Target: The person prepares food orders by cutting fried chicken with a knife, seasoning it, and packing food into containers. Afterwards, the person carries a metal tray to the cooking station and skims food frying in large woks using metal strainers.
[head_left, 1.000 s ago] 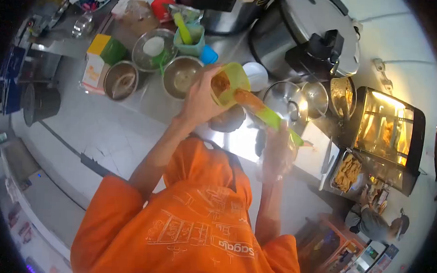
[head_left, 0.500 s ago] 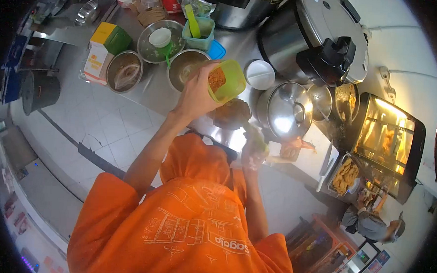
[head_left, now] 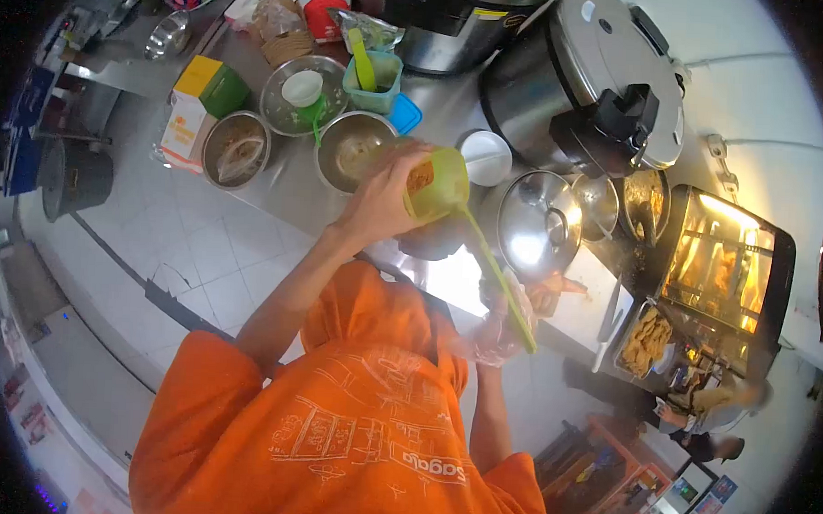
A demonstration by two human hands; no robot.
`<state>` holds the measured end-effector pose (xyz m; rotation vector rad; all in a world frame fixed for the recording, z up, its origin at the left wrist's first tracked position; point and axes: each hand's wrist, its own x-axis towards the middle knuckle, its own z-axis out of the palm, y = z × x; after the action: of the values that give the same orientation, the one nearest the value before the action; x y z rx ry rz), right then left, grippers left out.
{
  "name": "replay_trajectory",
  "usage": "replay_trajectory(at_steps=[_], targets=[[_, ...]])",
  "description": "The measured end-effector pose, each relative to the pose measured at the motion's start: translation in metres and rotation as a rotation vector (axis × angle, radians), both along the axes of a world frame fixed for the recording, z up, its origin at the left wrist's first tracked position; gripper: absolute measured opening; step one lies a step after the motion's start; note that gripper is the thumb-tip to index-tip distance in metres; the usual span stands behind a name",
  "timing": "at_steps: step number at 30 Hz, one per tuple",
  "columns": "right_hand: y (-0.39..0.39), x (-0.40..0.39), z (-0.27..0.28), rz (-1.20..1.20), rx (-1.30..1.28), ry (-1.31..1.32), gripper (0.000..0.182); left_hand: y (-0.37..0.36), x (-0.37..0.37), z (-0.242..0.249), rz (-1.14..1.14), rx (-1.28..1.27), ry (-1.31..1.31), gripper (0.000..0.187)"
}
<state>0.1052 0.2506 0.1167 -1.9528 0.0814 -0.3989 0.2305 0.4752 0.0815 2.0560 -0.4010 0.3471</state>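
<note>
My left hand (head_left: 385, 199) is wrapped round a translucent yellow-green container (head_left: 447, 190) with reddish-orange contents behind its wall. Below the container, a dark round object (head_left: 433, 240) is partly hidden. My right hand (head_left: 498, 332), in a clear plastic glove, holds a flat green lid (head_left: 505, 289) seen edge-on, slanting down from beside the container. Just left of my left hand is a metal bowl (head_left: 328, 166).
Behind are a container with a green scoop (head_left: 374, 97), a white lid (head_left: 485, 172) and a large cooker (head_left: 538, 102). To the right are a lidded pot (head_left: 515, 241), a cutting board (head_left: 581, 301), a knife (head_left: 615, 326), fried food (head_left: 646, 343), a lit display (head_left: 721, 266) and people (head_left: 713, 408).
The yellow-green container has shifted slightly right and down. My right hand has moved down and right, and the lid now shows edge-on. The people at the right have changed position.
</note>
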Motion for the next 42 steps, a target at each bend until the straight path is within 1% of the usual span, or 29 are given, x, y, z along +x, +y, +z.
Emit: replay_trajectory(at_steps=[1, 3, 5, 6, 8, 11, 12, 14, 17, 19, 21, 23, 24, 26, 29, 30, 33, 34, 37, 39, 41, 42], targets=[[0.002, 0.009, 0.006, 0.043, 0.047, 0.004, 0.022, -0.003, 0.001, -0.004, -0.030, 0.003, -0.052, 0.081], [0.006, 0.038, -0.007, 0.146, -0.359, -0.072, 0.021, -0.012, 0.000, -0.006, -0.072, 0.018, -0.114, 0.080], [0.022, 0.058, -0.010, 0.185, -0.510, -0.215, 0.022, -0.019, -0.003, -0.005, -0.085, 0.048, -0.132, 0.080], [0.029, 0.055, -0.007, 0.164, -0.399, -0.130, 0.022, -0.024, -0.002, -0.003, -0.102, 0.064, -0.172, 0.076], [0.039, 0.053, 0.000, 0.137, -0.174, 0.029, 0.024, -0.025, 0.002, 0.004, -0.108, 0.068, -0.150, 0.078], [0.035, 0.056, -0.011, -0.167, 0.437, 0.364, 0.030, -0.029, 0.004, 0.005, -0.096, 0.061, -0.124, 0.079], [0.027, 0.061, -0.010, -0.263, 0.507, 0.471, 0.037, -0.030, 0.005, 0.003, -0.089, 0.058, -0.119, 0.080], [0.013, 0.067, -0.009, -0.258, 0.510, 0.489, 0.041, -0.031, 0.007, 0.000, -0.074, 0.032, -0.095, 0.081], [0.001, 0.071, 0.000, -0.278, 0.506, 0.582, 0.048, -0.034, 0.012, -0.001, -0.060, -0.003, -0.076, 0.082], [-0.009, 0.071, 0.009, -0.276, 0.381, 0.685, 0.050, -0.038, 0.015, -0.002, -0.047, -0.016, -0.079, 0.083], [-0.023, 0.062, -0.018, -0.285, 0.465, 0.550, 0.052, -0.039, 0.022, -0.003, -0.024, -0.015, -0.091, 0.084], [-0.035, 0.044, -0.031, -0.256, 0.315, 0.466, 0.054, -0.037, 0.029, -0.004, 0.007, -0.024, -0.076, 0.083], [-0.042, 0.033, -0.031, -0.218, 0.126, 0.437, 0.054, -0.035, 0.035, -0.006, 0.028, -0.029, -0.071, 0.083], [-0.043, 0.018, -0.035, -0.212, 0.012, 0.405, 0.049, -0.032, 0.044, -0.015, 0.075, -0.007, -0.015, 0.084], [-0.024, 0.002, -0.044, -0.329, 0.237, 0.401, 0.035, -0.033, 0.061, -0.028, 0.137, 0.007, 0.038, 0.088], [-0.023, 0.003, -0.043, -0.143, 0.165, 0.477, 0.027, -0.036, 0.067, -0.033, 0.152, 0.010, 0.055, 0.089], [-0.020, -0.001, -0.070, 0.098, -0.302, 0.083, 0.024, -0.046, 0.083, -0.056, 0.198, 0.011, 0.128, 0.093], [-0.019, 0.000, -0.074, 0.134, -0.389, 0.051, 0.032, -0.048, 0.087, -0.061, 0.216, 0.013, 0.157, 0.095], [-0.022, 0.000, -0.072, 0.312, -0.471, -0.046, 0.035, -0.061, 0.100, -0.074, 0.275, -0.019, 0.271, 0.103], [-0.022, -0.003, -0.068, 0.201, -0.327, 0.031, 0.031, -0.068, 0.113, -0.091, 0.297, -0.072, 0.343, 0.108], [-0.021, -0.002, -0.058, 0.059, -0.345, 0.224, 0.026, -0.071, 0.115, -0.095, 0.308, -0.109, 0.375, 0.112], [-0.020, -0.001, -0.064, -0.138, 0.127, 0.321, 0.025, -0.073, 0.119, -0.096, 0.305, -0.123, 0.364, 0.114]])
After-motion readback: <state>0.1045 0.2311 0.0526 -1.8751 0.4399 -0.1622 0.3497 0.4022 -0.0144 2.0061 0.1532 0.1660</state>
